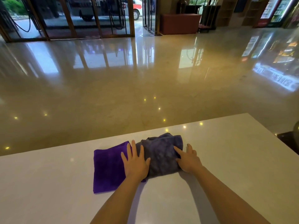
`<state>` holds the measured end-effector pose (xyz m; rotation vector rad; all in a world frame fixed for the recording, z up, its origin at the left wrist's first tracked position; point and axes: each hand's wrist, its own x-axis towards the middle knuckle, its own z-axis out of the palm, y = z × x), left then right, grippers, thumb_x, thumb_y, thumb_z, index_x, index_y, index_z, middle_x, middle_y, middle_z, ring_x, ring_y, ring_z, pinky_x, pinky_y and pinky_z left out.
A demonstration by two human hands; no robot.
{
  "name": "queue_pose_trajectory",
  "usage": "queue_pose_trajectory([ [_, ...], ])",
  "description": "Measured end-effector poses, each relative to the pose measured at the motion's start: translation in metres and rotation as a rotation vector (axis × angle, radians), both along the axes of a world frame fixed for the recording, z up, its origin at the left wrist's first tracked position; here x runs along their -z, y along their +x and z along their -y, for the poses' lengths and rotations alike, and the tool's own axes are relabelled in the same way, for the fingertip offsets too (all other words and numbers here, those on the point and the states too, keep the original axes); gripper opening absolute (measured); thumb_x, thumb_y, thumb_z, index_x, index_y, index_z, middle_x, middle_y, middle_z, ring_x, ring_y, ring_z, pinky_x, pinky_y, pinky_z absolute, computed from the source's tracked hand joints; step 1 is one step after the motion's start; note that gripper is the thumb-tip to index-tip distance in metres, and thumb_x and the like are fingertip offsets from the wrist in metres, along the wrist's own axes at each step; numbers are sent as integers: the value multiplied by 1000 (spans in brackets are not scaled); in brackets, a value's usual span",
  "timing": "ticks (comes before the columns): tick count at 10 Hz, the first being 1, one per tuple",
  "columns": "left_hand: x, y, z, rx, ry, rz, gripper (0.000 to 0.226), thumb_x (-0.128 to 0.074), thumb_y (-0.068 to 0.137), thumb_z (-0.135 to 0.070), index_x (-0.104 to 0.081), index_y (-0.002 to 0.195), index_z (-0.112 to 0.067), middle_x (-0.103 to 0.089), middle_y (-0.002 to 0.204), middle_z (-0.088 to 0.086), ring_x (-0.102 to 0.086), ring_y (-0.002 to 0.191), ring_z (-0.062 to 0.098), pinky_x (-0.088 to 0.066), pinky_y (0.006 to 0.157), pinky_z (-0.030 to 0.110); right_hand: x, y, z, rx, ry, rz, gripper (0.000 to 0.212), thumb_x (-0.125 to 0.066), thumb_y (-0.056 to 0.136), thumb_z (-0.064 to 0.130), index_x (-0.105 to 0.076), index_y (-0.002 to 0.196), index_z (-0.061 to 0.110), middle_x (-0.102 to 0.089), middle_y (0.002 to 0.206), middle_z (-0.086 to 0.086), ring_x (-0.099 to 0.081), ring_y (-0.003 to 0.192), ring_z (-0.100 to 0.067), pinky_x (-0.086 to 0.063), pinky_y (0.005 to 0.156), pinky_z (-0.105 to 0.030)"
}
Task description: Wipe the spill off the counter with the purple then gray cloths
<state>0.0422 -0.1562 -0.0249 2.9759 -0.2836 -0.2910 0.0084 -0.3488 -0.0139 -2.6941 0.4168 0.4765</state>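
A purple cloth (107, 168) lies flat and folded on the white counter (48, 183). Touching its right side is a gray cloth (161, 152), bunched into a loose heap. My left hand (135, 162) rests flat with fingers spread where the two cloths meet, covering the purple cloth's right edge. My right hand (188, 159) presses on the gray cloth's right side, index finger stretched onto the fabric. No spill shows on the counter.
The counter's far edge (145, 131) runs diagonally, with a glossy lobby floor (129, 78) beyond it. A dark object (296, 128) sits at the right border. Glass doors stand far back.
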Motion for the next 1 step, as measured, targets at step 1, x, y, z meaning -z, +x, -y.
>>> queue_pose_trajectory([
  [1,-4,-11,-15,-27,-18,-46,63,-20,93,-53,-2,146,-23,17,156,12,16,143,33,2,116,54,-10,-9,-7,38,-27,28,52,-31,96,42,-10,143,38,6,156,-13,-13,139,-38,-26,109,-49],
])
